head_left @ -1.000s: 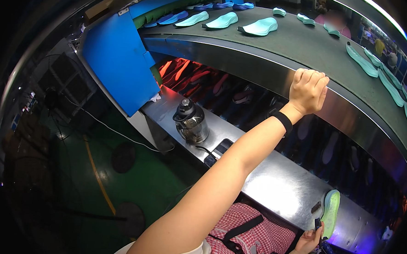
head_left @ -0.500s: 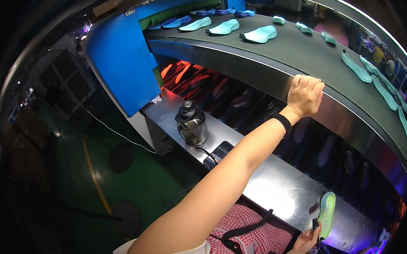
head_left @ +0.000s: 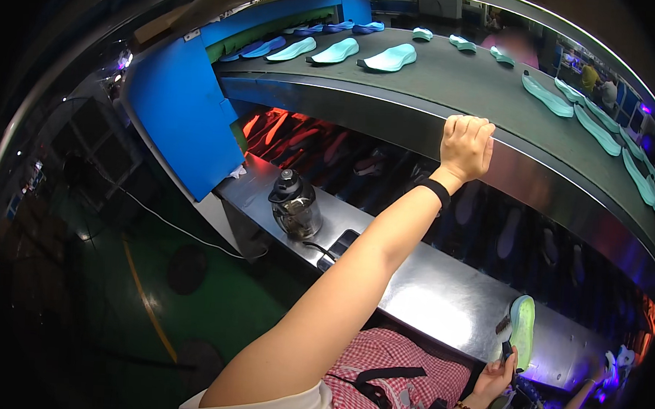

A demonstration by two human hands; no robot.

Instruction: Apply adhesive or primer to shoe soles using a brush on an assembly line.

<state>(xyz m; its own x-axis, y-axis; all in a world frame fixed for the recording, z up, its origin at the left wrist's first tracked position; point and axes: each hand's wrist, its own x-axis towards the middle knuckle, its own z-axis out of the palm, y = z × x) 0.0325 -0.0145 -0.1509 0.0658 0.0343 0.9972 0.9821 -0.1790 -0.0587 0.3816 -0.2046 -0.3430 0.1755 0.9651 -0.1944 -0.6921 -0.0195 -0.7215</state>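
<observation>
My left hand (head_left: pixel 467 147) is closed over the metal edge of the upper conveyor (head_left: pixel 414 113), its arm stretched across the picture. At the lower right, my right hand (head_left: pixel 495 376) has its fingers closed around a small brush (head_left: pixel 507 350) with a dark handle; brown bristles seem to show just beyond it. Right beside the brush, a pale green shoe sole (head_left: pixel 524 333) stands over the steel ledge, light blue along its rim. Whether my fingers also touch the sole, I cannot tell.
Several mint soles (head_left: pixel 391 58) and blue soles (head_left: pixel 264 48) lie on the upper belt. A dark bottle (head_left: pixel 296 206) and a black phone-like device (head_left: pixel 342 244) rest on the steel ledge (head_left: pixel 441 307). A blue machine housing (head_left: pixel 180 115) stands left. A co-worker's arm (head_left: pixel 572 406) shows lower right.
The whole view has shifted, so the conveyor and ledge appear farther left. My left hand keeps its hold on the edge. The brush and sole stay close together by my right hand.
</observation>
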